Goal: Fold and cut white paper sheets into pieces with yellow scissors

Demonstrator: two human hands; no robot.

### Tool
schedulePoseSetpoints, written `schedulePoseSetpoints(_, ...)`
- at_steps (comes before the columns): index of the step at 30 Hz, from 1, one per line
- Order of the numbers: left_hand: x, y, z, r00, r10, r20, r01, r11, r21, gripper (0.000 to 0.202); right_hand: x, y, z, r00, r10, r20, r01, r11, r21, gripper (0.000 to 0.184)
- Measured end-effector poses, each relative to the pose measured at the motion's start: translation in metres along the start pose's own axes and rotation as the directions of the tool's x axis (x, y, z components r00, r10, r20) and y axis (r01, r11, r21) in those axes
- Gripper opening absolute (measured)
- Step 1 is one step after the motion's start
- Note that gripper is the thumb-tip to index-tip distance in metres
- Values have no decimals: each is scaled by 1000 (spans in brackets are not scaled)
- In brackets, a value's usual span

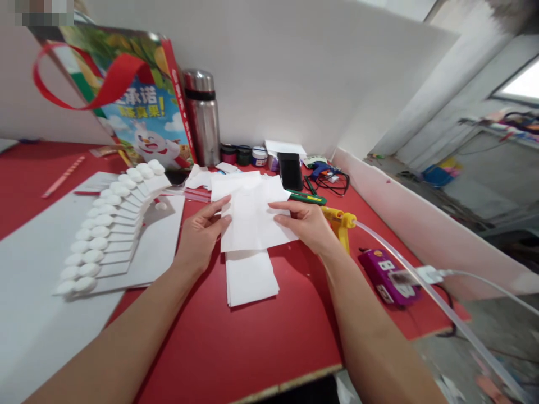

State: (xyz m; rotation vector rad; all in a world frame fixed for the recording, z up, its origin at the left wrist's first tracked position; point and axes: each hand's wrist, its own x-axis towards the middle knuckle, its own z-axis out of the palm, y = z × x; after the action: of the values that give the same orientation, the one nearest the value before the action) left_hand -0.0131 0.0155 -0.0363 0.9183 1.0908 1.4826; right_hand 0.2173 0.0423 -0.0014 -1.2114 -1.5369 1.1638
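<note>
My left hand and my right hand both grip a white sheet of paper by its side edges, just above the red table. The thumbs lie on top and the fingers curl under the sheet. Below it rests a small stack of white sheets. More white sheets lie behind the held one.
A white board at left carries a curved row of several white oval pieces. A yellow glue gun with a clear stick, a purple power strip, a green knife, a steel flask, paint jars and a colourful box stand around.
</note>
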Motion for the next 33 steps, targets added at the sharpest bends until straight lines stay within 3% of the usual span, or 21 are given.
schedulePoseSetpoints(7,0,0,2,999,-28,34,27,999,19,53,1,1,-1,994,-76,-81,68,994,-90,31)
schedulePoseSetpoints(12,3,-2,0,996,78,-31,-77,996,46,55,2,0,-3,981,-104,-165,81,987,-139,30)
schedulePoseSetpoints(21,9,-12,-9,970,242,-8,-230,930,287,42,6,7,-6,975,-138,-175,108,980,-169,35)
schedulePoseSetpoints(29,3,5,-7,920,383,82,-367,772,519,22,7,2,-8,944,-252,-213,181,935,-304,16)
schedulePoseSetpoints(31,2,10,-6,908,409,95,-396,757,519,16,6,-3,-10,927,-309,-212,247,929,-275,11)
schedulePoseSetpoints(33,-1,17,-5,892,445,77,-428,779,458,6,3,-9,-11,926,-321,-198,299,945,-133,12)
